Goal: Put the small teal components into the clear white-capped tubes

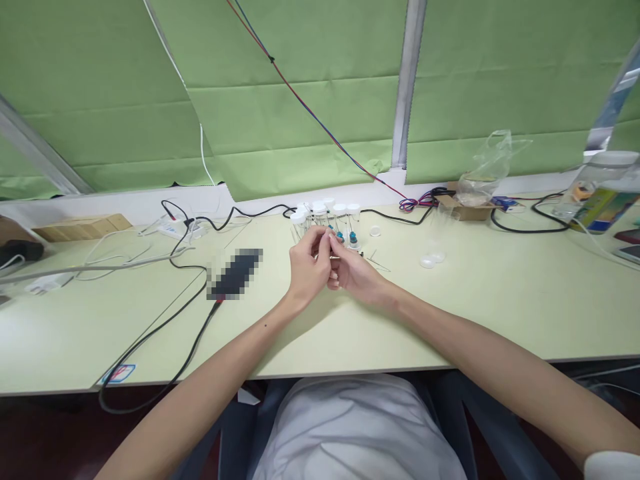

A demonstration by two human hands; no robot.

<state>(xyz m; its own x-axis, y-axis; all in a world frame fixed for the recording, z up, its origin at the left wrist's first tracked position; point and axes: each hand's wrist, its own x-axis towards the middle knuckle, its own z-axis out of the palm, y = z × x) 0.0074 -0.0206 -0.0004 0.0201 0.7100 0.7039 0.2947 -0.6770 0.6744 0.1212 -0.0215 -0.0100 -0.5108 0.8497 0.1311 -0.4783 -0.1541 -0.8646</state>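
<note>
Over the middle of the table (320, 333), my left hand (310, 263) and my right hand (357, 270) meet at their fingertips. Both are closed in a pinch, and whatever lies between the fingers is too small or hidden to name. Just behind them stands a cluster of small clear bottles with white caps (319, 208), with blue pieces and dark thin stems showing in some. My hands cover part of this group. Right of my right hand, a few thin wire-like pieces (379, 263) lie on the table, and a loose white cap (375, 231) lies beyond them.
Left of my hands is a blurred-out dark device (236, 273) with a black cable. Clear tubes (436, 233) stand to the right, before a cardboard box (467, 210) with a plastic bag. A large jar (600, 187) is far right; wooden blocks (83, 227) lie at the back left.
</note>
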